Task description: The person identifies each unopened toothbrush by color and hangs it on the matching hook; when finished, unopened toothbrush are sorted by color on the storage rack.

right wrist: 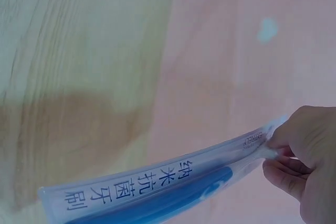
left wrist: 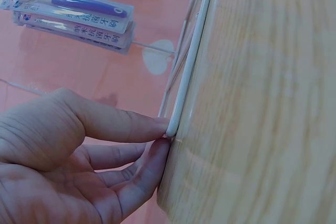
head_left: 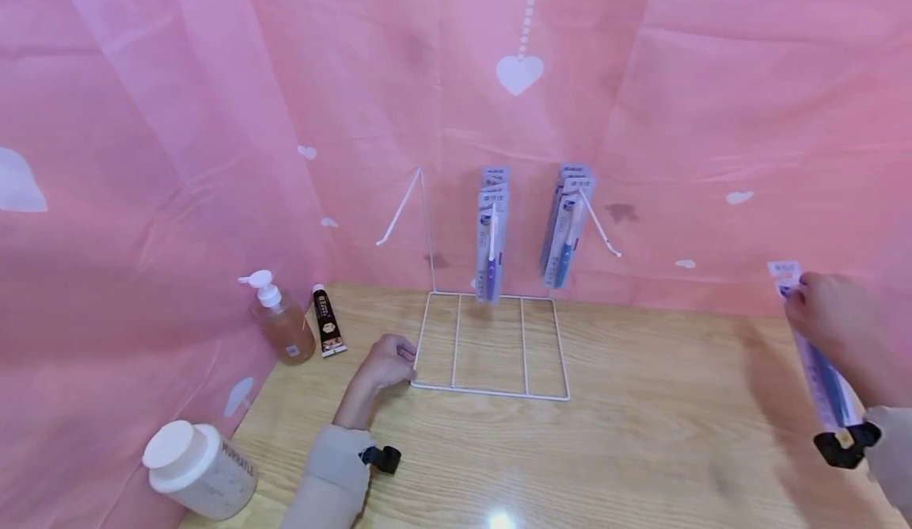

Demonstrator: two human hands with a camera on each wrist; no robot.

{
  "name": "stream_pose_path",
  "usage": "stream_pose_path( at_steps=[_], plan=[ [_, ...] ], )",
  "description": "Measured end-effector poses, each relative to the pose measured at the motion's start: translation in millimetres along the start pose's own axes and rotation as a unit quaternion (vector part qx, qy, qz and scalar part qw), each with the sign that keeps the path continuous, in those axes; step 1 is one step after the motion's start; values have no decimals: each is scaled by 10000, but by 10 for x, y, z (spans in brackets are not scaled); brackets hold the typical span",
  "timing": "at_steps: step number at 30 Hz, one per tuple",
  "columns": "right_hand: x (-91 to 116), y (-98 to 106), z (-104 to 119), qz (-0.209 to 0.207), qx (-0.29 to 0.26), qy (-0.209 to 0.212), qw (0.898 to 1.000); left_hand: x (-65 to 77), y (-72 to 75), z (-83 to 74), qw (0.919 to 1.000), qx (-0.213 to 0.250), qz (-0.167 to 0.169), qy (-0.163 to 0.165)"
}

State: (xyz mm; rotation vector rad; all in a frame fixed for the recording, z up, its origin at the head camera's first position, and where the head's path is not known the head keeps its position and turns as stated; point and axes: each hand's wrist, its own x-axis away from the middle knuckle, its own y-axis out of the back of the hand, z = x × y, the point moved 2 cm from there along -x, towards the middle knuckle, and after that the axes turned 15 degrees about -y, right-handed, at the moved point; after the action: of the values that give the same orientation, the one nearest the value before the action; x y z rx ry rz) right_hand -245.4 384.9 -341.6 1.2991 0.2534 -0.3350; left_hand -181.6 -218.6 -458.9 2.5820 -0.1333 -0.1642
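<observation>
A white wire display rack [head_left: 492,391] stands on the table against the pink cloth. My left hand [head_left: 388,361] is at its front left corner; in the left wrist view the thumb and fingers pinch the white wire [left wrist: 185,85]. Far to the right, my right hand [head_left: 835,307] holds a packaged toothbrush [head_left: 818,378] near its upper end, and the pack hangs down along the wrist. The right wrist view shows its blue handle [right wrist: 173,198] through clear plastic. Packaged purple toothbrushes [head_left: 492,256] hang on the rack's middle hook, blue ones [head_left: 566,232] on the right hook.
The rack's left hook [head_left: 397,211] carries nothing. At the left stand a pump bottle [head_left: 283,325] of amber liquid, a black tube [head_left: 328,321] and a white lidded jar [head_left: 203,470]. Pink cloth [head_left: 442,78] with hearts rises behind the wooden table [head_left: 641,434].
</observation>
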Motion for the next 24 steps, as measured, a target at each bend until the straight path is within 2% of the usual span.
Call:
stream_pose_path(
  at_steps=[1, 3, 9, 13, 17, 24],
  plan=[
    [-10, 55, 86, 53, 53, 26, 10000, -1, 3, 0, 10000, -7, 2, -2],
    [5, 130, 247, -146, 49, 123, 9998, 0, 5, 2, 10000, -1, 6, -13],
    [191, 309, 798, -1108, -317, 547, 9918, 17, 5, -17, 10000, 59, -11, -6],
    [304, 429, 1137, -1702, -531, 1117, 9776, 21, 11, -16, 10000, 47, -12, 48],
    [401, 542, 1393, -2009, -767, 1592, 9635, 32, 20, -15, 10000, 22, 2, 27],
    [542, 703, 1712, -2283, -1163, 1919, 9474, 36, 7, -18, 10000, 19, -16, 19]
  ],
)
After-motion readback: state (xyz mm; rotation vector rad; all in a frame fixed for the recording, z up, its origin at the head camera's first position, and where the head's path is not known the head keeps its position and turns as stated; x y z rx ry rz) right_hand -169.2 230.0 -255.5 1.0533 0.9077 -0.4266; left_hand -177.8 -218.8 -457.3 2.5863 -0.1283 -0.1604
